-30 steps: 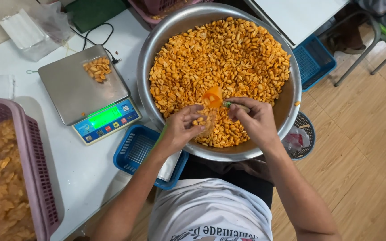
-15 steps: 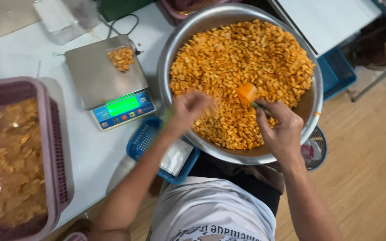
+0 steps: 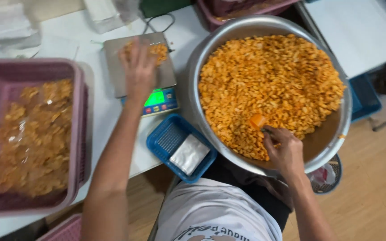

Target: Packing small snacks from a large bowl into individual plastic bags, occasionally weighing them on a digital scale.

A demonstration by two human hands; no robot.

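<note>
A big metal bowl [image 3: 194,76] holds a heap of orange snack pieces [image 3: 269,76]. My right hand [image 3: 284,149] rests at the bowl's near side, closed on the handle of an orange scoop [image 3: 258,120] that dips into the pieces. My left hand [image 3: 138,67] reaches across to the plate of a digital scale [image 3: 112,76], palm down, beside a small pile of snacks [image 3: 159,49]. The hand is blurred, so whether it holds anything is unclear.
A pink basket [image 3: 74,134] with bagged snacks stands at the left on the white table. A small blue tray [image 3: 166,138] holding a white packet [image 3: 189,154] sits at the table edge. Clear bags [image 3: 5,24] lie far left; a blue basket [image 3: 365,98] is at the right.
My left hand left the bowl and swung left onto the scale plate. The right hand with the scoop dropped toward the bowl's near side. The view shifted left.
</note>
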